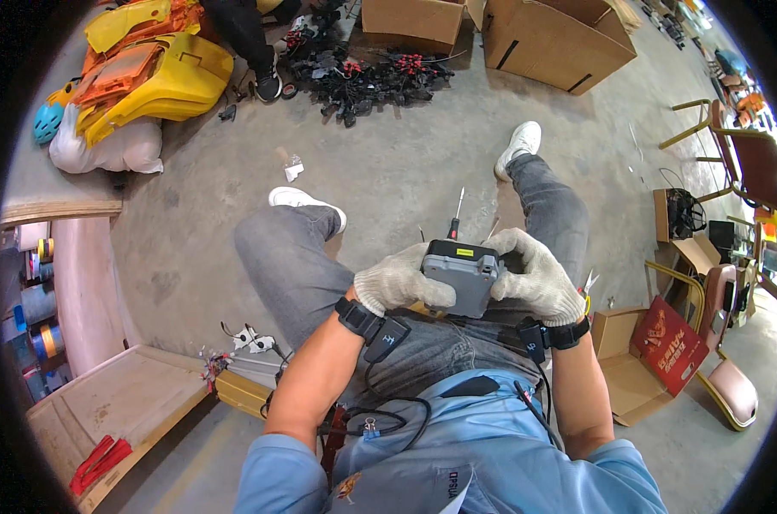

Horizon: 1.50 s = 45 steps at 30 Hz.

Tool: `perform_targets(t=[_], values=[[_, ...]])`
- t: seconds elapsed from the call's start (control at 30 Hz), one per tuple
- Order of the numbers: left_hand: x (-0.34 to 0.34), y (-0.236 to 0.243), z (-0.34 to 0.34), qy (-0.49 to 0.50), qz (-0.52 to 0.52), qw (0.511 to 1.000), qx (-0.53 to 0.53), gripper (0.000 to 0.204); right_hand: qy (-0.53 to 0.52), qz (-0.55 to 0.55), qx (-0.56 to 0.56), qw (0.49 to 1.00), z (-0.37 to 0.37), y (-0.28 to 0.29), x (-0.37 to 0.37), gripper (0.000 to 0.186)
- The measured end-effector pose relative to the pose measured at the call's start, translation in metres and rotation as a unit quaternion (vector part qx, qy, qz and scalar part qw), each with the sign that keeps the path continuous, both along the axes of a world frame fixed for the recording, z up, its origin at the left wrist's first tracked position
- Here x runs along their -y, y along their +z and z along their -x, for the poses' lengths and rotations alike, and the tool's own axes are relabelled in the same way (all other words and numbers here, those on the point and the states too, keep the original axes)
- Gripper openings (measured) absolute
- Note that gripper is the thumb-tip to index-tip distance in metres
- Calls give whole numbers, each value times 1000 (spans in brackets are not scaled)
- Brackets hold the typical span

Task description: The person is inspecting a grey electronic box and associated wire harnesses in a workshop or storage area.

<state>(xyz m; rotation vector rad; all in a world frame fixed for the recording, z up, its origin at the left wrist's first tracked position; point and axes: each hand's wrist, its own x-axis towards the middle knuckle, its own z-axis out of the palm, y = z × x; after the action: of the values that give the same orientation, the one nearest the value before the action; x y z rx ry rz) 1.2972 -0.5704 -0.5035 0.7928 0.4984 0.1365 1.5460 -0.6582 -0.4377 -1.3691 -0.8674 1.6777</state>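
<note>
Both my hands wear pale knitted gloves and hold a grey and black block that looks like a power-tool battery pack, above my lap. My left hand is closed on its left side, the thumb lying along the grey casing. My right hand grips its right edge and upper corner, fingers bent. A yellow label marks the black far end. Just beyond that end a screwdriver with a red and black handle points away; the block partly hides it, and what supports it I cannot tell.
A heap of black parts lies on the floor ahead, near cardboard boxes. Yellow plastic shells are piled far left. Scissors and an open carton are at my right, by chairs. A wooden bench stands left.
</note>
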Motion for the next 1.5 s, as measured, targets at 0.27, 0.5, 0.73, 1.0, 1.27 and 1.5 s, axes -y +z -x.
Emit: perform_targets(t=[0.27, 0.5, 0.73, 1.0, 1.27, 1.5], values=[[4, -1, -1, 36, 102, 994, 23, 72, -26, 1, -4, 1000, 3, 2, -7, 41], [2, 11, -16, 62, 133, 980, 132, 69, -101, 22, -118, 988, -1, -25, -2, 44], [4, 6, -15, 95, 138, 982, 86, 65, -49, 0, 67, 997, 5, 6, -1, 62], [4, 14, -25, 132, 66, 989, 28, 59, 24, 12, 254, 967, 16, 7, -2, 76], [-21, 29, -17, 120, -124, 984, -52, 76, 71, 25, 290, 954, 11, 3, -1, 72], [-38, 53, -22, -15, -315, 906, -283, 65, 120, 40, 276, 953, 24, 10, -30, 70]])
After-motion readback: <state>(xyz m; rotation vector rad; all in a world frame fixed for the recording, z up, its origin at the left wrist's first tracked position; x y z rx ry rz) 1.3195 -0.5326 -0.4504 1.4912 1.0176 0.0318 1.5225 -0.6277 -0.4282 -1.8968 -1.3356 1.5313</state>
